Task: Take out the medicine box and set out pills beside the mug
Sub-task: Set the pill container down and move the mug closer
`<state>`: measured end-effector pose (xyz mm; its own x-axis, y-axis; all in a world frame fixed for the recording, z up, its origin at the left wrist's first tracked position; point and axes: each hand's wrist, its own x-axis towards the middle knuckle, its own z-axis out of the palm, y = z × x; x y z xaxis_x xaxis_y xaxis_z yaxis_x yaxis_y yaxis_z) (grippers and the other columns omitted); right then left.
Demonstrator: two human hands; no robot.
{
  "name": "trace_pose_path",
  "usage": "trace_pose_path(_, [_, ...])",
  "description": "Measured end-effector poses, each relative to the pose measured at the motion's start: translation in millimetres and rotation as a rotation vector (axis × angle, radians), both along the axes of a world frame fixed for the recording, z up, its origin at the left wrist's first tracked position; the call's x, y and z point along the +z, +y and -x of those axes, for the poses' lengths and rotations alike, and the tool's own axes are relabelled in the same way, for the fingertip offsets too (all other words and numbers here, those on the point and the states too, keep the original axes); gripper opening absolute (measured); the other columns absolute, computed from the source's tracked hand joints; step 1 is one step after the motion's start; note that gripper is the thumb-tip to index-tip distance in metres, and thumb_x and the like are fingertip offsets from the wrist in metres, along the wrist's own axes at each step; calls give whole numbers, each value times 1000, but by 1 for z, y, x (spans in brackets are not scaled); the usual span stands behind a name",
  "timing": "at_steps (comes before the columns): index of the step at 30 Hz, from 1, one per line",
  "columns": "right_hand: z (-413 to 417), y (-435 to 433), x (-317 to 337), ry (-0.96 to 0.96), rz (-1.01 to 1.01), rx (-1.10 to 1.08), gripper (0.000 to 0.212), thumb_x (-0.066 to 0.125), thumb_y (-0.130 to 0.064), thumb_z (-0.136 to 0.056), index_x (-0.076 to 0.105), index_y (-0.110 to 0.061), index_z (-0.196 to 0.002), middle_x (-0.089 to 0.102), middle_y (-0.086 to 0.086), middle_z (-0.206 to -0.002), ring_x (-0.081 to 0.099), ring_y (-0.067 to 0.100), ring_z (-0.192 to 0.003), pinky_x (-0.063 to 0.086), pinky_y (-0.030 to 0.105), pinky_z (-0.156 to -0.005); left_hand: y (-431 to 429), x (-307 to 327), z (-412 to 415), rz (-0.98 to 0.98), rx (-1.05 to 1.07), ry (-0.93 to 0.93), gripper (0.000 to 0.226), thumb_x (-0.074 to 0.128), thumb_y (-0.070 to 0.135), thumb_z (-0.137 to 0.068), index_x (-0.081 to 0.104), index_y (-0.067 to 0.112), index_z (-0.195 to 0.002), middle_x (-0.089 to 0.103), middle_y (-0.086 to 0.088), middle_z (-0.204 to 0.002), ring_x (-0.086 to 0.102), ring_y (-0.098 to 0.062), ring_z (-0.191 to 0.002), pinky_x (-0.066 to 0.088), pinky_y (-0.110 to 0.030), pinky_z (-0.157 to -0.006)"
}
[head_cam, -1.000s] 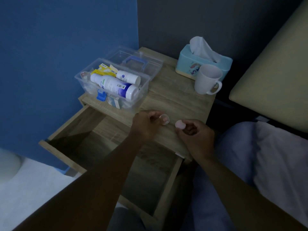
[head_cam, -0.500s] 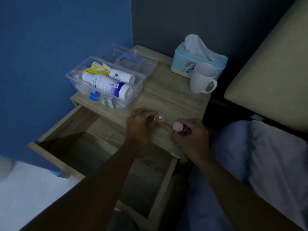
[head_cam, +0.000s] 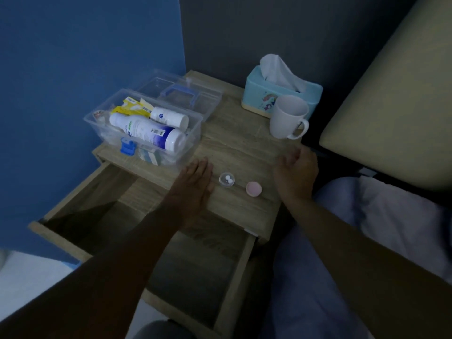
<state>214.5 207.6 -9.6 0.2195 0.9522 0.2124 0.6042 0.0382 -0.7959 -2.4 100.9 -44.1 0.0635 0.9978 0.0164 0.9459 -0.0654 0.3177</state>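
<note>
A clear medicine box (head_cam: 193, 133) with a blue latch stands open on the left of the bedside table, holding white bottles and packets. A small clear pill cup (head_cam: 227, 179) with two white pills sits near the table's front edge, and its pink cap (head_cam: 253, 188) lies just right of it. The white mug (head_cam: 287, 117) stands at the back right. My left hand (head_cam: 195, 184) lies flat and empty just left of the cup. My right hand (head_cam: 297, 172) hovers to the right of the cap, fingers loosely apart, holding nothing.
The box's clear lid (head_cam: 181, 92) with a blue handle lies behind it. A teal tissue box (head_cam: 259, 96) stands behind the mug. The table's drawer (head_cam: 234, 285) is pulled out below my arms. A bed with a pale headboard (head_cam: 391, 94) borders the right.
Both hands have let go: the pill cup and its pink cap now rest on the table. The left hand has flattened beside the cup, and the right has drawn away to the right.
</note>
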Motion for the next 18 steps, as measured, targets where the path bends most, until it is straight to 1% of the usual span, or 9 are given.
trace_pose_path(2, [5,16,11,76,65,-75,46,60,-18,-86,54,1,-128,54,23,-128,52,35,-120,39,29,-93,3,0,-1,25,15,20,60,28,36,-103,16,9,-155,10,-13,-165,7,-26,-153,8,-40,-124])
trace_pose_path(3, [8,24,16,113,94,-107,50,60,-20,-87,51,2,-132,52,23,-133,49,36,-124,40,32,-97,4,-1,-1,35,14,29,61,28,36,-103,15,9,-155,9,-13,-165,6,-25,-153,7,-40,-124])
trace_pose_path(4, [11,33,20,134,113,-134,50,60,-21,-88,50,3,-131,52,23,-134,49,37,-125,42,36,-98,5,-1,0,43,9,38,61,28,37,-103,14,9,-155,9,-13,-165,6,-25,-153,6,-39,-124])
trace_pose_path(6, [15,48,24,126,125,-165,44,57,-21,-90,53,4,-125,55,24,-130,53,37,-122,45,40,-94,6,-2,2,48,2,47,61,28,37,-103,14,9,-155,9,-13,-165,6,-24,-153,3,-37,-123])
trace_pose_path(8, [18,59,27,106,109,-188,39,51,-23,-96,56,3,-124,58,24,-128,56,36,-119,45,40,-91,7,-2,4,54,-2,48,61,29,37,-103,14,9,-156,8,-12,-165,5,-24,-153,1,-34,-121])
trace_pose_path(10, [18,68,26,98,95,-203,40,47,-28,-99,59,2,-123,61,22,-126,58,35,-117,47,38,-89,6,-2,5,56,-2,42,61,28,37,-103,12,9,-156,7,-12,-165,4,-23,-153,1,-34,-121])
trace_pose_path(13, [16,73,22,95,81,-229,42,46,-32,-100,61,2,-120,65,21,-122,61,34,-113,47,35,-81,5,-1,3,50,3,28,62,29,36,-104,12,10,-156,6,-11,-165,3,-23,-153,-1,-33,-120])
trace_pose_path(15, [13,74,19,124,58,-228,41,48,-35,-100,63,-1,-116,68,19,-118,62,32,-111,48,34,-82,5,-1,3,58,2,22,62,29,37,-103,11,10,-156,5,-11,-166,2,-23,-153,-1,-33,-121])
trace_pose_path(18, [12,73,16,177,42,-202,35,56,-37,-96,67,-6,-108,71,13,-111,65,27,-105,53,35,-87,5,-1,3,64,5,18,61,28,36,-104,11,10,-156,5,-11,-166,2,-23,-153,0,-34,-121])
